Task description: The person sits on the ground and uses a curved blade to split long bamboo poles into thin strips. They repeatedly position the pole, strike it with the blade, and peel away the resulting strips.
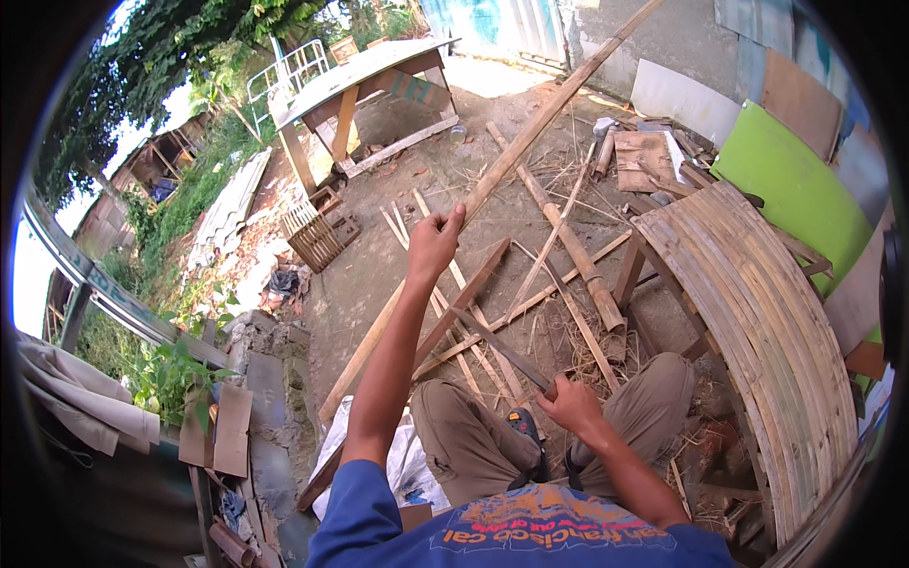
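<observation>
A person in a printed blue T-shirt (379, 516) and olive-brown trousers (473, 435) is sitting with knees bent and spread, a white plastic sack (407, 464) lying beside the left leg. Between the knees, a dark sandal (526, 426) is showing. By the right knee, the right hand (573, 405) is holding a long-bladed knife (502, 348), its fingers closed around the handle; the blade is slanting up and leftward, its tip overlapping a dark plank (464, 303) in view, though whether they are touching I cannot tell. Farther out, the left hand (436, 241) is gripping a long wooden pole (502, 172), fingers curled shut about it and thumb lying along it. The pole is running diagonally from the ground left of the knees, behind the left forearm, to the top edge of the view.

On the right, a slatted bamboo bench (757, 312) is standing near the knee. Beyond the hands, a thick bamboo pole (573, 248) is lying among thin strips. Farther off, a slatted crate (317, 237) is resting on the ground, a green panel (795, 180) is leaning at right, and a wooden table (365, 76) is standing behind.
</observation>
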A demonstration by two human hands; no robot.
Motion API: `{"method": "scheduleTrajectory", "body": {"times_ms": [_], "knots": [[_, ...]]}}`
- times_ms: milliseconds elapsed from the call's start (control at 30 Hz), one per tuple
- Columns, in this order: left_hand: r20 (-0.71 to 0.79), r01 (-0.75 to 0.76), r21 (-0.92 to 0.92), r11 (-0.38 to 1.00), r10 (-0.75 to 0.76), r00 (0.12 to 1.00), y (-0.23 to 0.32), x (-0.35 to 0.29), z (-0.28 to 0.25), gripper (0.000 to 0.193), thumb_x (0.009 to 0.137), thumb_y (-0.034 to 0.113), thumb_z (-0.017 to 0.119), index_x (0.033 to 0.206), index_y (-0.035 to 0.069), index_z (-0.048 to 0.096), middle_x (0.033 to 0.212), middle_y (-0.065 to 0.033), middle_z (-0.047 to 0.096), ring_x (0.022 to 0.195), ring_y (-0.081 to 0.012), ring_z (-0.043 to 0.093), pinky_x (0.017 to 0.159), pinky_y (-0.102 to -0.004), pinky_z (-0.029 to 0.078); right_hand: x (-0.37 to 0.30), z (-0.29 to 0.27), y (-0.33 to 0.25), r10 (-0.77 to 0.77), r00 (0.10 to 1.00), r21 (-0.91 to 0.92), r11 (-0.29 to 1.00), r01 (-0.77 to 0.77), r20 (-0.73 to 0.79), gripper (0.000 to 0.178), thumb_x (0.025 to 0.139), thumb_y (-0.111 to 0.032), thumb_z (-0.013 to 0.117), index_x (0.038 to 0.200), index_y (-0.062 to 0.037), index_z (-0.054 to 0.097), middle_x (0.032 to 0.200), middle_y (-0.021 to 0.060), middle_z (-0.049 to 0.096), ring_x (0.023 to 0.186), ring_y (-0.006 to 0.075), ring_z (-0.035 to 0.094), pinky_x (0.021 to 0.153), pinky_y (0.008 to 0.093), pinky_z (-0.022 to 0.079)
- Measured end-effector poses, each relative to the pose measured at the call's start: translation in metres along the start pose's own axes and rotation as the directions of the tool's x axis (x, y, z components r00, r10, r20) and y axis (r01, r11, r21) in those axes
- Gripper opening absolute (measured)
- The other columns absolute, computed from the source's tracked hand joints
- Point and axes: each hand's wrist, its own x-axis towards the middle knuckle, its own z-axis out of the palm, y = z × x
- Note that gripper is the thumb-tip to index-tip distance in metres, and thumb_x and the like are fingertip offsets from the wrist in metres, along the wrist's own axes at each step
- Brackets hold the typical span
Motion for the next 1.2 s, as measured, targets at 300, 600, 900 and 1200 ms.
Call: {"method": "scheduleTrajectory", "body": {"times_ms": [300, 600, 900, 1200], "knots": [[-0.054, -0.005, 0.136, 0.991, 0.012, 0.998, -0.035, -0.047, -0.012, 0.06, 0.097, 0.056, 0.056, 0.075, 0.001, 0.066, 0.067, -0.0088, 0.062, 0.061, -0.0145, 0.056, 0.058, -0.0336, 0.044, 0.085, -0.05, 0.024, 0.244, 0.767, 0.354, 0.935, -0.024, -0.594, 0.051, 0.092, -0.043, 0.066, 0.092, 0.008, 0.065, 0.08, 0.0304, 0.067, 0.085, 0.0473, 0.068, 0.074, 0.0515, 0.052], [0.399, 0.439, -0.311, 0.843, -0.303, 0.865, -0.032, -0.09, -0.003, 0.051, 0.105, 0.047, 0.046, 0.08, 0.005, 0.062, 0.066, -0.0001, 0.055, 0.054, -0.009, 0.04, 0.05, -0.0281, 0.033, 0.007, -0.062, 0.027, -0.043, 0.887, -0.046, 0.999, 0.025, -0.46, 0.051, 0.089, -0.051, 0.07, 0.08, -0.0013, 0.058, 0.061, 0.0152, 0.061, 0.058, 0.0363, 0.064, 0.056, 0.0468, 0.049], [0.698, 0.642, -0.458, 0.615, -0.199, 0.688, -0.023, -0.109, 0.003, 0.043, 0.109, 0.041, 0.036, 0.095, 0.006, 0.058, 0.063, 0.0047, 0.047, 0.042, -0.0063, 0.032, 0.04, -0.0228, 0.026, 0.0, -0.056, 0.026, -0.154, 0.851, -0.159, 0.984, 0.085, -0.501, 0.049, 0.085, -0.052, 0.072, 0.084, -0.0051, 0.059, 0.062, 0.0145, 0.063, 0.062, 0.0357, 0.067, 0.055, 0.0481, 0.052], [0.851, 0.809, -0.448, 0.38, -0.095, 0.516, -0.04, -0.107, 0.008, 0.041, 0.11, 0.039, 0.031, 0.092, 0.009, 0.052, 0.061, 0.0075, 0.041, 0.042, -0.0032, 0.031, 0.038, -0.021, 0.025, 0.002, -0.066, 0.035, -0.143, 0.822, -0.186, 0.982, 0.046, -0.552, 0.041, 0.085, -0.044, 0.075, 0.086, -0.0057, 0.061, 0.064, 0.0138, 0.063, 0.06, 0.0367, 0.064, 0.056, 0.0475, 0.05]]}}
